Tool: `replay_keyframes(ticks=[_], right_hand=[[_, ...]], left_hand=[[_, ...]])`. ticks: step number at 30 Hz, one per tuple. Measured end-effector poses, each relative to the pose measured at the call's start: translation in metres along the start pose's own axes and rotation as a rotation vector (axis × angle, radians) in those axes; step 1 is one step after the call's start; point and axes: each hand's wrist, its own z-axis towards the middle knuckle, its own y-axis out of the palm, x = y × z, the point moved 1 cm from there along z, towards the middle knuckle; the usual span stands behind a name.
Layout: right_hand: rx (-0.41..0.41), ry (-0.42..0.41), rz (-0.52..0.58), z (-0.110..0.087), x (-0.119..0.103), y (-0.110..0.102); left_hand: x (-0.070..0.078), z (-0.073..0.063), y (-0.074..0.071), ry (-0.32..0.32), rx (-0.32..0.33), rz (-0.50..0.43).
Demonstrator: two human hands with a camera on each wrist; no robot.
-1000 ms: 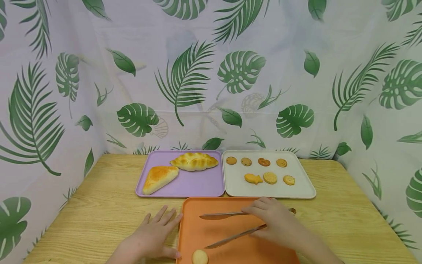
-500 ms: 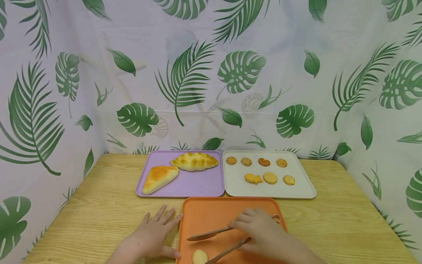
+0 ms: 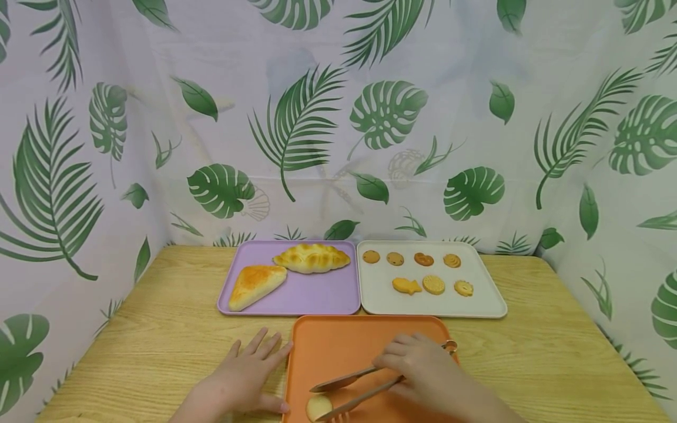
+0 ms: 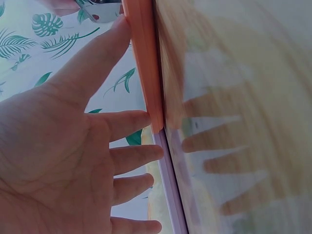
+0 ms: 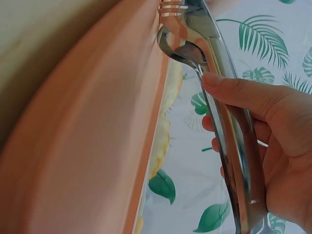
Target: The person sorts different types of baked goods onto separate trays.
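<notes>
Metal tongs (image 3: 365, 398) are gripped in my right hand (image 3: 425, 371) above the orange tray (image 3: 338, 341). Their two arms stand apart around a round pale cookie (image 3: 316, 405) at the tray's near left. Whether both tips touch it I cannot tell. In the right wrist view, thumb and fingers wrap the tongs (image 5: 226, 146), whose ends look like a slotted fork and a spoon. Fingers straight and spread, my left hand (image 3: 243, 376) rests at the tray's left edge. The left wrist view has its thumb and forefinger touching the orange rim (image 4: 145, 63).
Behind on the left, a purple tray (image 3: 312, 299) carries a triangular bread (image 3: 256, 286) and a twisted loaf (image 3: 312, 258). Beside it, a white tray (image 3: 381, 302) bears several small cookies. All stand on a wooden table (image 3: 529, 352), enclosed by leaf-printed cloth (image 3: 338, 147).
My right hand has carried the tongs left and toward me, from mid-tray to around the pale cookie. The tong arms have come closer together. My left hand stays put.
</notes>
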Motion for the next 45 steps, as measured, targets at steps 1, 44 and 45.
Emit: replay_keyframes(ticks=[1, 44, 45], right_hand=[[0.000, 0.010, -0.003, -0.001, 0.001, -0.001], [0.093, 0.164, -0.158, -0.007, 0.048, -0.026], [0.098, 0.167, -0.158, -0.007, 0.051, -0.027]], left_hand=[[0.000, 0.000, 0.000, 0.000, 0.001, 0.004], [0.001, 0.000, 0.000, -0.005, 0.000, 0.003], [0.001, 0.000, 0.000, -0.004, 0.001, 0.005]])
